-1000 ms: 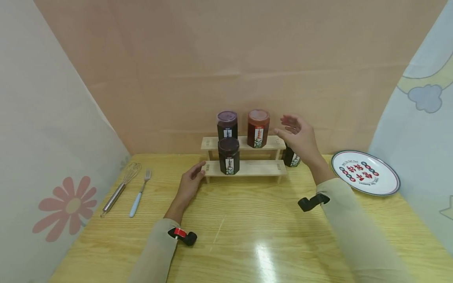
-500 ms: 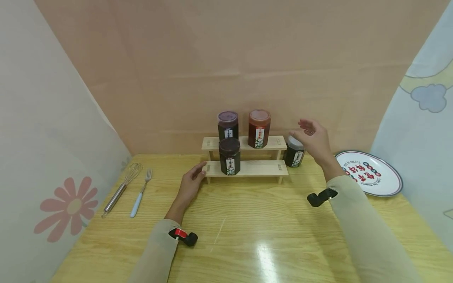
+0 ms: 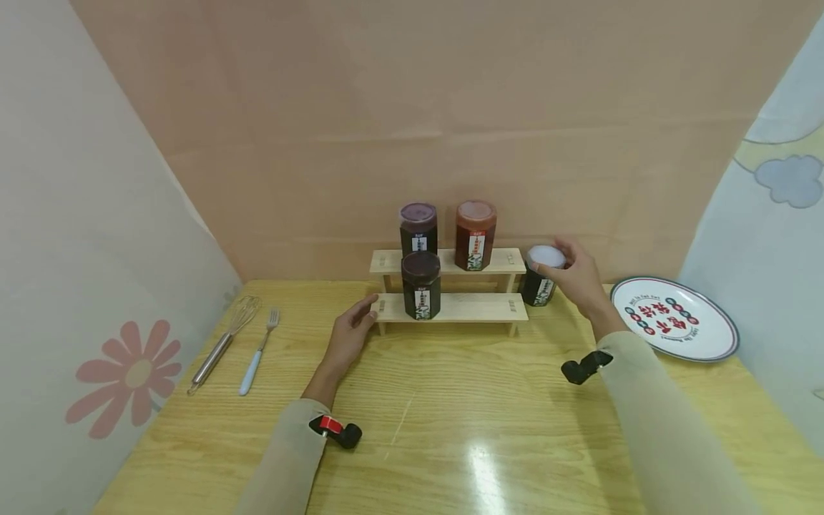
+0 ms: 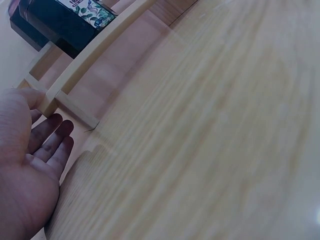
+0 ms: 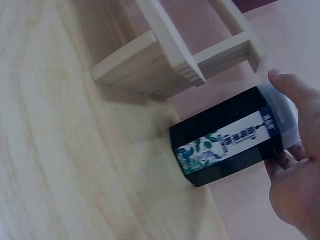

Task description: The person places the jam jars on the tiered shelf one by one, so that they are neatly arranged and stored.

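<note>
A two-step wooden rack (image 3: 463, 306) stands at the back of the table. Its upper step bears a purple-lidded jar (image 3: 418, 227) and a red jar (image 3: 476, 233); a dark jar (image 3: 421, 285) stands on the lower step. On the table just right of the rack is a white-lidded dark jar (image 3: 539, 277), also in the right wrist view (image 5: 225, 142). My right hand (image 3: 569, 272) grips it round the lid, thumb (image 5: 290, 87) on one side. My left hand (image 3: 359, 320) lies flat on the table, fingers (image 4: 47, 132) straight, touching the rack's left end (image 4: 65, 97).
A metal whisk (image 3: 222, 343) and a blue-handled fork (image 3: 256, 352) lie at the left of the wooden table (image 3: 450, 415). A patterned plate (image 3: 672, 317) sits at the right. Cloth walls close off the back and both sides.
My right hand has dropped from beside the red jar, down and right, and closed round the white-lidded jar's top. The left hand has stayed at the rack's end.
</note>
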Available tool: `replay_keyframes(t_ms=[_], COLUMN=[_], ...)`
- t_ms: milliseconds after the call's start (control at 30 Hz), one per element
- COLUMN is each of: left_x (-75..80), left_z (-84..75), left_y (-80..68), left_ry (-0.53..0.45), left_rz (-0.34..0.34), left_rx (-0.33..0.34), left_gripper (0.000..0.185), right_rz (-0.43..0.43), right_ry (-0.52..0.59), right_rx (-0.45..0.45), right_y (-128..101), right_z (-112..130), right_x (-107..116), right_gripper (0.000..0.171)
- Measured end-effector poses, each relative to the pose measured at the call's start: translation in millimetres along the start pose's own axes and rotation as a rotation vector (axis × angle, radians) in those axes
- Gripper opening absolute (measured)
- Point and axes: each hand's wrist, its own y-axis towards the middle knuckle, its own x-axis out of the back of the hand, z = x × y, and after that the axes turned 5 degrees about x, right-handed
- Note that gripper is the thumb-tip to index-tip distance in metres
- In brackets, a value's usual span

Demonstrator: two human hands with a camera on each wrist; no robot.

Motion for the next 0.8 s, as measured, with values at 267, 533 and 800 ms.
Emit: replay_keyframes(t_ms=[267,533,800], left_x=[-2.8,-2.4,-2.4], left_z=[-5.2,-1.4,-0.7], left_y=[-3.0,-0.6,-0.4], left_ry=[-0.004,-0.007,0.0], left_rz=[-0.008,-0.015,-0.025], left_rx=[0.021,0.012,0.004], left_gripper=[0.043,0.044,0.043], right_rz=[-0.022,-0.032,-0.057], right_ry=[0.059,0.048,0.059], right_rx=[-0.054,-0.063,-0.084], right_y=[-9,-6,-5], right_z=[-7,-21,-21], right_x=[-10,-14,-16], right_gripper=[0.085,0.084,0.082])
